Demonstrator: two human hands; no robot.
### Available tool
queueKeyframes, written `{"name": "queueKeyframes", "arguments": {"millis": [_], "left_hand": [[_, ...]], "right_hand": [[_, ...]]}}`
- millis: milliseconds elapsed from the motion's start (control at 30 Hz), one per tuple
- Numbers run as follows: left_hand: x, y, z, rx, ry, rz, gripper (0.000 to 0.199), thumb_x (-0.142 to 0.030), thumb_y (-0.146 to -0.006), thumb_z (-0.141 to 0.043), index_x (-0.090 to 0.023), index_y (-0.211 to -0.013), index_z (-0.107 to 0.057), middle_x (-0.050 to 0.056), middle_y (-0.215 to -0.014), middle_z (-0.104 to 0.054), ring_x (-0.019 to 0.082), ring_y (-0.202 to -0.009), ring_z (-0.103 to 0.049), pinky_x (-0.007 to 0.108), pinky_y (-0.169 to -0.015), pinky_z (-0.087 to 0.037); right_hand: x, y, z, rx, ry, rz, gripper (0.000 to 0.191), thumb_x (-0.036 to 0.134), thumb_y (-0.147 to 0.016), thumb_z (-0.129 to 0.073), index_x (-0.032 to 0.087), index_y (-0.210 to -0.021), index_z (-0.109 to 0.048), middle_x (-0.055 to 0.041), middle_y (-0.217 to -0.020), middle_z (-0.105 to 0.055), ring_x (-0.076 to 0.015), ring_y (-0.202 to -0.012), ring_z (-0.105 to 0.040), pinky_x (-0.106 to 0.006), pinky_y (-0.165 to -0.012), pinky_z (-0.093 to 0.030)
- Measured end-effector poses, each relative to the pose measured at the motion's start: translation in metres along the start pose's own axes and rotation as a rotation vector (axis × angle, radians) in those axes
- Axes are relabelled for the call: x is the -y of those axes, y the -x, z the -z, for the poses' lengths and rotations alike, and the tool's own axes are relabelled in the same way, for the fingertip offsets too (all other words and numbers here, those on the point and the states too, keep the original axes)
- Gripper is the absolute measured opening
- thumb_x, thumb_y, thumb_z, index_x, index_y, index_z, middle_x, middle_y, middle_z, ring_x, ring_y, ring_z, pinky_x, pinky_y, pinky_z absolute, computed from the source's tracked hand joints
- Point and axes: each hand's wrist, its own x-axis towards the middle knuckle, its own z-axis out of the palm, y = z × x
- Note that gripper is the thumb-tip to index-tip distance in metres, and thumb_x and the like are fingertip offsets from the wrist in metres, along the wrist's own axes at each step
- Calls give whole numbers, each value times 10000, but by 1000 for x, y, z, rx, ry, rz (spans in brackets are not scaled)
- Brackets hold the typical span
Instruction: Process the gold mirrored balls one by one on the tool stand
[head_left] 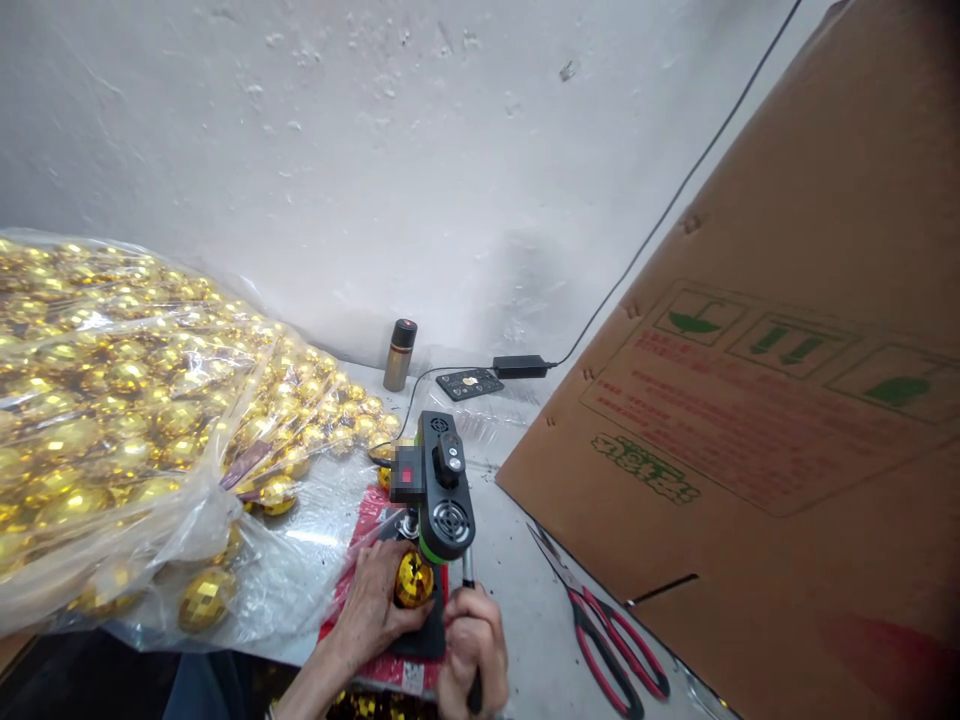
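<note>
My left hand [369,600] is closed round a gold mirrored ball [414,579] at the lower middle, with the thumb and fingers on its sides. The ball sits under the front of a small black-and-green bench machine [448,490] that looks like a mini drill press. Where the machine's tool meets the ball is hidden from above. My right hand [474,650] is wrapped round the machine's lever handle [468,570], just right of the ball. Beneath the machine lies a red plastic sheet [367,510].
A large clear bag [217,440] of gold balls fills the left. Red-and-black scissors [600,630] lie at right, before a tall cardboard box [750,300]. Toward the wall are a dark-capped bottle [400,355], a black patterned card-like piece [470,384] and a power adapter [520,367] with its cable.
</note>
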Motion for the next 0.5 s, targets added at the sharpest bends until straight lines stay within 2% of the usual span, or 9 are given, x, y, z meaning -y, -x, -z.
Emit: {"name": "queueKeyframes", "arguments": {"millis": [67, 167, 267, 333, 367, 400, 467, 500], "left_hand": [[1, 2, 0, -11, -4, 0, 517, -290, -748, -845, -223, -1252, -752, 139, -1203, -807, 415, -1136, -721, 593, -1039, -539], [11, 17, 0, 0, 3, 0, 602, -276, -759, -870, -212, -1340, -732, 176, -1287, -797, 430, -1203, -721, 621, -1074, -553], [31, 40, 4, 41, 9, -69, 859, -379, -676, -997, -235, -1464, -686, 211, -1457, -737, 473, -1346, -676, 643, -1139, -553], [45, 50, 16, -8, -8, -124, 1002, -521, -637, -1034, -276, -1528, -646, 206, -1564, -678, 486, -1429, -630, 641, -1181, -544], [52, 51, 25, -81, -37, -129, 940, -576, -704, -990, -293, -1529, -642, 196, -1575, -674, 472, -1440, -626, 631, -1189, -544], [58, 49, 36, -182, -84, -114, 780, -591, -823, -898, -297, -1504, -656, 188, -1553, -692, 450, -1428, -639, 621, -1190, -546], [69, 37, 63, -417, -237, -29, 405, -475, -1038, -640, -259, -1371, -715, 195, -1423, -755, 414, -1354, -682, 614, -1174, -547], [74, 27, 77, -505, -327, 18, 332, -408, -1061, -570, -224, -1283, -734, 211, -1347, -773, 421, -1309, -696, 627, -1154, -548]], "right_hand": [[13, -22, 6, -1, -45, -164, 405, 203, -1137, -471, 231, -740, -539, 21, -771, -622, -109, -607, -566, -253, -567, -432], [28, -56, 12, 81, -97, -275, 378, 260, -1133, -538, 213, -768, -621, 8, -722, -603, -119, -558, -524, -264, -518, -382], [32, -71, 12, 74, -100, -267, 374, 281, -1131, -561, 206, -776, -654, 7, -686, -586, -120, -534, -499, -267, -500, -363], [32, -67, 9, 24, -118, -236, 407, 265, -1123, -573, 210, -723, -625, 1, -671, -579, -124, -537, -508, -271, -498, -364], [32, -63, 6, -1, -127, -233, 424, 259, -1118, -580, 214, -697, -605, -4, -670, -578, -128, -544, -516, -274, -500, -366], [32, -57, 4, -25, -132, -248, 436, 259, -1114, -587, 216, -680, -588, -9, -675, -581, -132, -553, -520, -278, -505, -369], [31, -47, 1, -64, -137, -287, 447, 272, -1112, -597, 219, -668, -582, -18, -689, -585, -140, -573, -532, -285, -525, -385], [30, -43, 0, -77, -139, -299, 446, 279, -1112, -601, 218, -671, -591, -17, -694, -584, -139, -575, -532, -285, -532, -391]]}}
